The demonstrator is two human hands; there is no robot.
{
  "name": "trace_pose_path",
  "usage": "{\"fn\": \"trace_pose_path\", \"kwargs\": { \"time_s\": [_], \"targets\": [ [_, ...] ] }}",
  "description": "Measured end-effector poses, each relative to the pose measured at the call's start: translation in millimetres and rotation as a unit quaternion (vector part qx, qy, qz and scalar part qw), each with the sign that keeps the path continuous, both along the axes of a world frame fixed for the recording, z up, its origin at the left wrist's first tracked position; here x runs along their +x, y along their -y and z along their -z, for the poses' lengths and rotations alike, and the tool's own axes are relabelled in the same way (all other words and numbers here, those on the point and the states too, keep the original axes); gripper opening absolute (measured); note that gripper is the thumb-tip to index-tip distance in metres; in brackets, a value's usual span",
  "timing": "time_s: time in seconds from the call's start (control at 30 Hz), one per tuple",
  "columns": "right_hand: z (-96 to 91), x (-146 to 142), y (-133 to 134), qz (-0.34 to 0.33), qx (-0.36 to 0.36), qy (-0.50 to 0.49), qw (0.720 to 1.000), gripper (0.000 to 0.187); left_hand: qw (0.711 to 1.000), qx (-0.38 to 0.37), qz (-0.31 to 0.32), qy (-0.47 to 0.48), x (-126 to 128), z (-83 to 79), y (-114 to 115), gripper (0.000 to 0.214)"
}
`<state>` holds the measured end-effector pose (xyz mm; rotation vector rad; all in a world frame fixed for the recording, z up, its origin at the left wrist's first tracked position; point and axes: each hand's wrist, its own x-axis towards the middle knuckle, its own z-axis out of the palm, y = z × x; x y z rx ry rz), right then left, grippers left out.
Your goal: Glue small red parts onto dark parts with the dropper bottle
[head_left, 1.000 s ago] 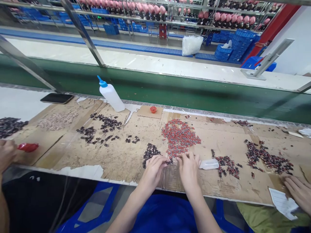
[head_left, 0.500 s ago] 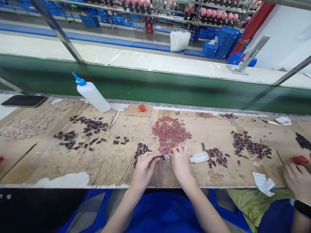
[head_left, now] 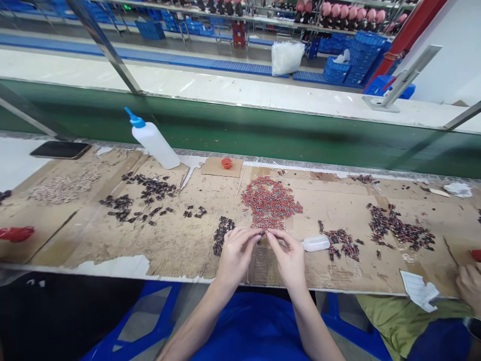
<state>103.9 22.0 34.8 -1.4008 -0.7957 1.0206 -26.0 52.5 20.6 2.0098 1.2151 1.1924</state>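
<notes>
My left hand [head_left: 236, 253] and my right hand [head_left: 287, 255] meet fingertip to fingertip over the cardboard-covered bench [head_left: 180, 245], just below a pile of small red parts [head_left: 271, 203]. Both hands are pinched closed; whatever they hold is too small to name. A heap of small dark parts [head_left: 221, 234] lies right beside my left hand. A small white bottle [head_left: 315, 243] lies on its side just right of my right hand.
A white squeeze bottle with a blue nozzle [head_left: 155, 142] stands at the back left, near scattered dark parts [head_left: 139, 198]. A red cap [head_left: 226, 163] sits on a cardboard square. More dark-and-red parts [head_left: 400, 230] lie right. Another person's hand [head_left: 469, 286] rests at the far right. A phone [head_left: 60, 149] lies far left.
My hands have drawn together into a fingertip pinch just below the red pile. The view swung right and then partly back. The neighbour's hand at the right has slid toward the frame edge.
</notes>
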Motion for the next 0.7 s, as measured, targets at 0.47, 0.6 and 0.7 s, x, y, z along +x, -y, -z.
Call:
{"fn": "trace_pose_path", "kwargs": {
  "time_s": [0.47, 0.6, 0.7],
  "targets": [
    [15.0, -7, 3, 0.011, 0.050, 0.077, 0.996, 0.016, 0.988, -0.107, 0.008, 0.110, 2, -6.2, 1, 0.012],
    [17.8, -3, 5, -0.005, 0.087, 0.127, 0.988, 0.015, 0.976, -0.156, 0.009, 0.151, 4, -9.7, 2, 0.012],
    [14.4, 1, 5, -0.019, 0.112, 0.143, 0.983, 0.013, 0.971, -0.173, 0.004, 0.167, 4, -11.6, 2, 0.011]
  ]
}}
